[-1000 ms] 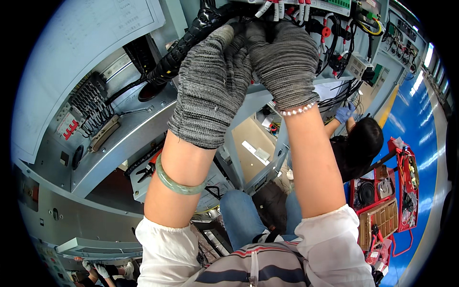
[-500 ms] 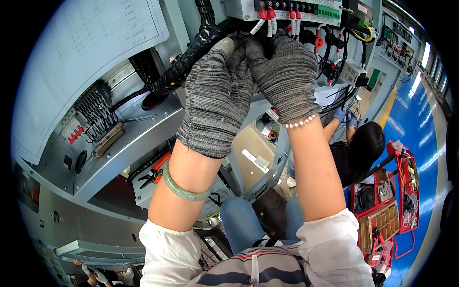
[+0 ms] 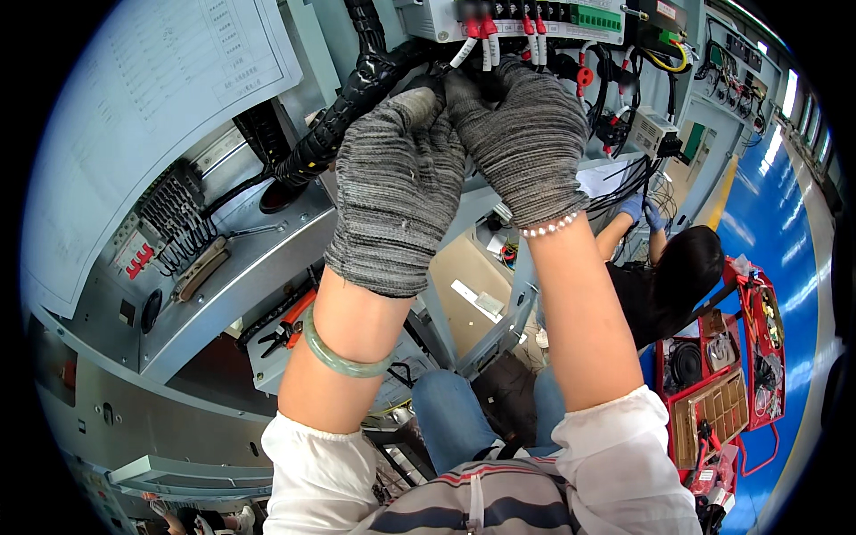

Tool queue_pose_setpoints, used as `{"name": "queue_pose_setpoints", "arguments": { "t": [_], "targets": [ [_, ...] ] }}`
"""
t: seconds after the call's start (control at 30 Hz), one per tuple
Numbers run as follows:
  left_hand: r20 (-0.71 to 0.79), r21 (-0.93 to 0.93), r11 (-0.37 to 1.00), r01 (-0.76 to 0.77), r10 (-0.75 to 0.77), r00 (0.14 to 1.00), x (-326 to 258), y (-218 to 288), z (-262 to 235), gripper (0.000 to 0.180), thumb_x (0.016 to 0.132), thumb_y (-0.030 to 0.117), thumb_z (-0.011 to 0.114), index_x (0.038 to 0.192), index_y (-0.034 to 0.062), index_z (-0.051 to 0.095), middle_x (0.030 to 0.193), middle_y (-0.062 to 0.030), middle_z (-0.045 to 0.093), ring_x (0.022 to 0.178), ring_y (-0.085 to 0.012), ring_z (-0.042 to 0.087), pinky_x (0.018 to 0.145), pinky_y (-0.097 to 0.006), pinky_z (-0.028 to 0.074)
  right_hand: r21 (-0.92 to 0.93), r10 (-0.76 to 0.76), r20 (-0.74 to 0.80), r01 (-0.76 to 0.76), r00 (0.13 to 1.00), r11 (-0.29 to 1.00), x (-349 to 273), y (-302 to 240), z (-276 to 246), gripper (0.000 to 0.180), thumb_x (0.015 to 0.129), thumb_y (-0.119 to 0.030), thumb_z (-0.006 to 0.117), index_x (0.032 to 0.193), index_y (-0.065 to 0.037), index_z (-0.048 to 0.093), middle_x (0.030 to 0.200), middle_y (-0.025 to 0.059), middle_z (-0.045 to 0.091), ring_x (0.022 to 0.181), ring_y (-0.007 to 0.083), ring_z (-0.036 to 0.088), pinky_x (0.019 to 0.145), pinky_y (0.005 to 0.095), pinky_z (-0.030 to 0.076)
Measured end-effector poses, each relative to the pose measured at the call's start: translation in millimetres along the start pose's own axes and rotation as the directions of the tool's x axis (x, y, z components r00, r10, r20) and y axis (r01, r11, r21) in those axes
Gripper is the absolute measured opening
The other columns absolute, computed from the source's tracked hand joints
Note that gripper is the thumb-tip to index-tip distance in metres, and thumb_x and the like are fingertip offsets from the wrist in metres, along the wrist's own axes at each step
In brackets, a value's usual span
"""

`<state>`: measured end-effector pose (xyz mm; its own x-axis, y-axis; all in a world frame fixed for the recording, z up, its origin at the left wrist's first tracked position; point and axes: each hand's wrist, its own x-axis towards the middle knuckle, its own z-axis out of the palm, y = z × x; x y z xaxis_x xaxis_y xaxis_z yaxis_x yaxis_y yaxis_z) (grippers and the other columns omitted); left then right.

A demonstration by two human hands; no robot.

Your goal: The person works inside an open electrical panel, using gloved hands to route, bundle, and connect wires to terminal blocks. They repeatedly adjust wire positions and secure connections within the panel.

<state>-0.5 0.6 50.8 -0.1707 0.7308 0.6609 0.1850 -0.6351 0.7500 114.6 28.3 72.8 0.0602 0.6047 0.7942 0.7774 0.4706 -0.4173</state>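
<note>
Both gloved hands, left hand [image 3: 397, 187] and right hand [image 3: 526, 134], pinch closed on the black wire bundle [image 3: 357, 94]. It runs up-left from the fingertips, nearer the left.

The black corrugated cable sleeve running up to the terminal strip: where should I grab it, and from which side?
Probably grip the black sleeve mid-run, below the left hand, where it hangs bare off the grey panel. Come from the lower right, the open side, since it slants up to the right and the paper sheet stands to its left. Its ribs should resist slipping. The right hand crowds its upper end at the terminal strip.
</note>
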Motion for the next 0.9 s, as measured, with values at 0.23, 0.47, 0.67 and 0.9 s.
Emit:
{"name": "queue_pose_setpoints", "arguments": {
  "t": [0.23,0.47,0.67,0.9],
  "targets": [
    [-0.018,-0.276,0.953,0.129,-0.139,0.990,9,14,3,0.029,0.085,-0.002,0.055,0.114,-0.0071,0.051,0.112,-0.0147,0.059,0.104,-0.0173,0.058,0.092,-0.025,0.049,0.045,0.017,-0.048,-0.015,0.999,0.999,5,-4,-10,0.050,0.076,-0.053,0.064,0.087,-0.005,0.070,0.079,0.0118,0.069,0.074,0.0257,0.067,0.068,0.0379,0.052],
    [0.084,0.410,0.904,-0.119,0.093,0.992,2,24,4,0.032,0.085,-0.005,0.052,0.117,-0.0068,0.051,0.110,-0.0138,0.060,0.102,-0.0160,0.058,0.090,-0.024,0.048,0.065,0.067,0.065,-0.071,0.996,0.995,4,-9,-19,0.046,0.078,-0.050,0.061,0.093,-0.007,0.068,0.085,0.0108,0.068,0.080,0.0250,0.065,0.070,0.0388,0.052],
    [-0.003,-0.076,0.997,0.034,-0.034,0.999,9,11,2,0.033,0.086,-0.006,0.052,0.118,-0.0074,0.050,0.111,-0.0144,0.059,0.102,-0.0167,0.058,0.091,-0.025,0.047,0.091,0.045,0.011,-0.046,0.999,0.995,1,-8,-12,0.048,0.077,-0.050,0.062,0.092,-0.004,0.068,0.081,0.0125,0.068,0.076,0.0262,0.066,0.068,0.0385,0.052],
    [0.030,-0.669,0.685,0.290,-0.365,0.931,15,18,10,0.033,0.088,-0.007,0.045,0.121,-0.0078,0.046,0.116,-0.0164,0.056,0.107,-0.0163,0.055,0.095,-0.024,0.046,0.140,0.066,-0.011,-0.064,0.998,0.988,4,-5,-9,0.048,0.078,-0.048,0.063,0.092,-0.002,0.067,0.080,0.0139,0.068,0.076,0.0274,0.066,0.068,0.0381,0.052]
  ]
}}
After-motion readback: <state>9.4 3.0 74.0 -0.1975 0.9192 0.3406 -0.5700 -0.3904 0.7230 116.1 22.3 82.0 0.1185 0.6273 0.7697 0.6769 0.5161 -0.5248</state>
